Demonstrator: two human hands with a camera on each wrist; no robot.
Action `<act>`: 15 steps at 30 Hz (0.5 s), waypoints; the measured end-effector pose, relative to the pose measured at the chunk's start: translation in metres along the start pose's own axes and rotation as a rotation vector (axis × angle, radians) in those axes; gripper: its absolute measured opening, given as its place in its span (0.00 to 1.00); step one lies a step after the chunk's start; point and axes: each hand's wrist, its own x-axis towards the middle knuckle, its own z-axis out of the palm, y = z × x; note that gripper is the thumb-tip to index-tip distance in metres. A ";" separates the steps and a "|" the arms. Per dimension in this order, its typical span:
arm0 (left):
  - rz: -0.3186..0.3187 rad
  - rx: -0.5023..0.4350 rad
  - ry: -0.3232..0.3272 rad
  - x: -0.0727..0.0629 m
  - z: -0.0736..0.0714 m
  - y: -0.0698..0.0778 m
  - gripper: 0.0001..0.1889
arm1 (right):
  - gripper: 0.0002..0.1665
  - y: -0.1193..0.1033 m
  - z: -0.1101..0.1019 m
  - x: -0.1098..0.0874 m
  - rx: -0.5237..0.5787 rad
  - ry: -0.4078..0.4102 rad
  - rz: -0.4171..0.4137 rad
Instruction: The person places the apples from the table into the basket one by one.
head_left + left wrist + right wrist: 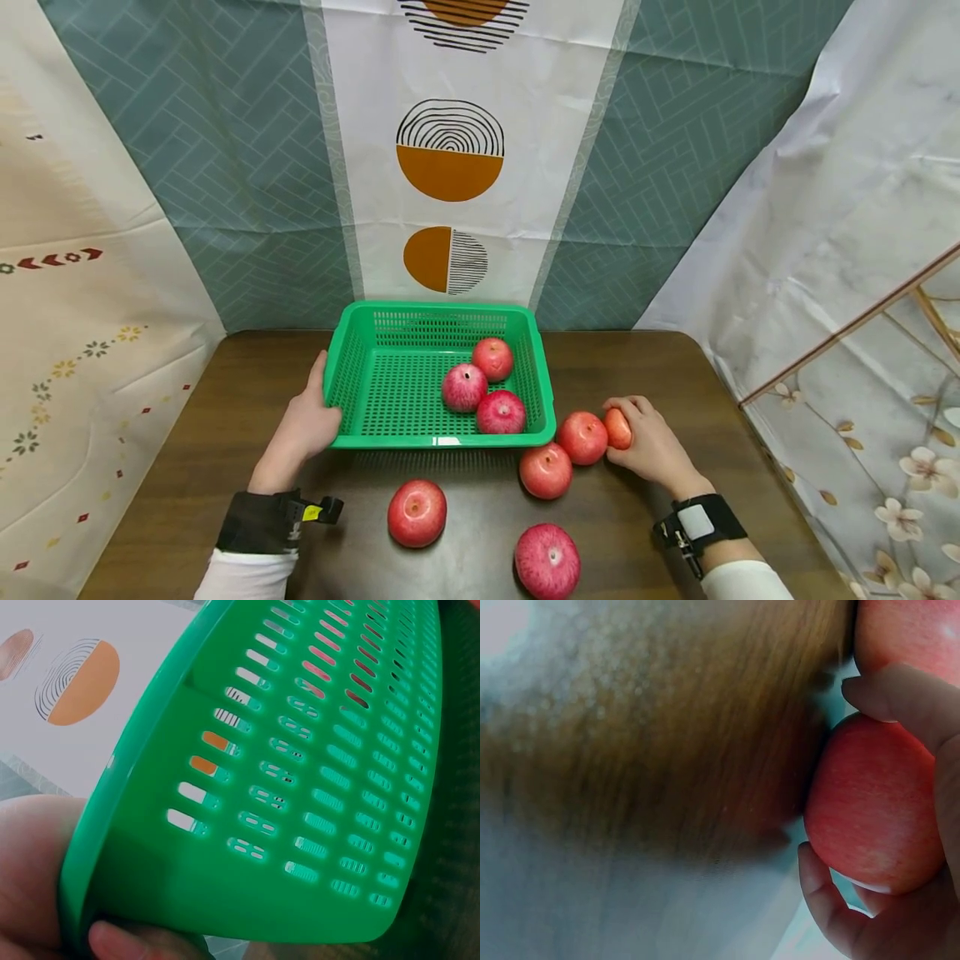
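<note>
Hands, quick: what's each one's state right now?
Left hand: closed, gripping the basket.
Right hand: closed, holding an apple.

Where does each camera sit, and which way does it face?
Head: worn on the head, facing forward and down at the green basket; left hand, right hand and white sleeves show.
Left wrist: on that wrist, close on the basket's side; part of the left hand shows, gripping it.
Right wrist: on that wrist, facing an apple; part of the right hand grips it.
Shared: head and left wrist views both show the basket and patterned cloth.
</note>
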 end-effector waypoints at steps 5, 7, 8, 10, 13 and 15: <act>0.003 0.004 -0.001 0.001 0.000 -0.001 0.53 | 0.39 -0.001 0.001 -0.001 0.040 0.022 0.010; 0.004 0.002 -0.004 0.002 0.000 -0.001 0.52 | 0.39 -0.001 0.000 -0.001 0.060 0.024 0.023; 0.005 0.005 -0.003 0.002 0.000 -0.002 0.52 | 0.39 -0.001 0.000 -0.002 0.064 0.025 0.029; 0.006 0.011 -0.001 0.002 0.001 -0.002 0.52 | 0.39 -0.001 0.000 -0.002 0.064 0.028 0.033; 0.009 0.019 0.006 0.003 0.001 -0.003 0.52 | 0.38 -0.002 0.000 0.000 0.040 0.031 0.026; 0.010 0.022 0.010 0.003 0.002 -0.003 0.52 | 0.38 -0.002 0.001 0.000 0.031 0.033 0.024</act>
